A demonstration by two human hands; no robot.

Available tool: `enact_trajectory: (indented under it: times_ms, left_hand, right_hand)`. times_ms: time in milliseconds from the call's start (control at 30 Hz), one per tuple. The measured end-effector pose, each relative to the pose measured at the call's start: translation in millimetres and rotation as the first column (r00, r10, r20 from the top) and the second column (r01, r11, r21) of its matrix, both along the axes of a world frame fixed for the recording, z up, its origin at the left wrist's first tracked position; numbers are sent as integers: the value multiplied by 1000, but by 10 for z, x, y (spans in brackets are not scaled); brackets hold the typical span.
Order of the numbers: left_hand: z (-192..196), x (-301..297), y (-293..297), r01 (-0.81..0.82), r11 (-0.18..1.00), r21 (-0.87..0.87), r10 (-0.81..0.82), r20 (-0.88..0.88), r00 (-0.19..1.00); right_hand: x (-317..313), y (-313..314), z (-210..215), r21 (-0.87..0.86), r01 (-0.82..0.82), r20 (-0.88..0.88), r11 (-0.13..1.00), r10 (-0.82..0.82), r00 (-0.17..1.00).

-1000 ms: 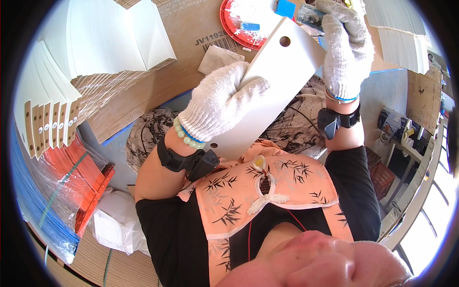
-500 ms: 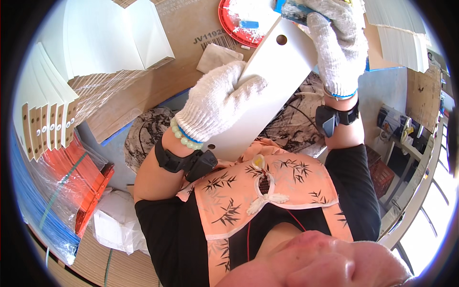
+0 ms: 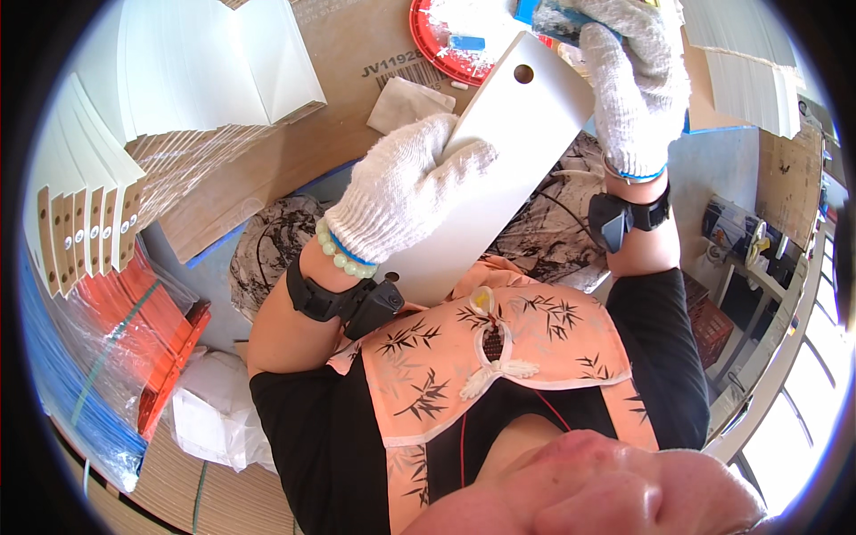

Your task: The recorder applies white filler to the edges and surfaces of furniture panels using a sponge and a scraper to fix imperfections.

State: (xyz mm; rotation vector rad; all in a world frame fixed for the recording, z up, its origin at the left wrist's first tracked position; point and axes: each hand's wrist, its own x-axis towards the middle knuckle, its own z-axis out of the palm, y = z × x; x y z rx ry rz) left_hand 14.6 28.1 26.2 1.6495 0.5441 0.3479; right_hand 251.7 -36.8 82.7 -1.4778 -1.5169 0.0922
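- Gloves of white knit cover both hands, each wrist carrying a black band.
- The left hand [image 3: 406, 201] lies across the white board [image 3: 499, 169], fingers curled over its left long edge and gripping it.
- The board is a long pale panel with a round hole near its far end; it slants from the person's chest up toward the far edge of the bench, lifted above the cardboard sheet [image 3: 294, 134] that covers the bench.
- The right hand [image 3: 637, 76] is closed around a blue-edged pad [image 3: 544, 13] at the board's far right corner; the pad seems to touch the board, though the glove hides the contact.
- A red plate [image 3: 450, 45] dusted with white powder sits just beyond the board's far end.
- Stacks of white sheets [image 3: 196, 67] fill the far left corner.
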Motion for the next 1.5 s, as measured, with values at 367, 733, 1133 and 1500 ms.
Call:
enact_trajectory:
  times_ms: [367, 733, 1133, 1500]
  left_hand:
    - [27, -26, 53, 15, 999, 29, -14, -5, 1000]
    - [-99, -39, 40, -63, 980, -187, 82, 96, 992]
    - [-28, -87, 52, -40, 999, 23, 39, 28, 999]
    - [14, -77, 49, -33, 999, 42, 33, -8, 999]
  right_hand:
    - [0, -57, -71, -28, 51, -195, 998, -56, 979]
    - [-1, -87, -340, -62, 23, -271, 998, -39, 962]
    - [-115, 77, -102, -8, 228, 315, 974, -215, 925]
    - [-182, 80, -57, 21, 21, 278, 1000, -26, 960]
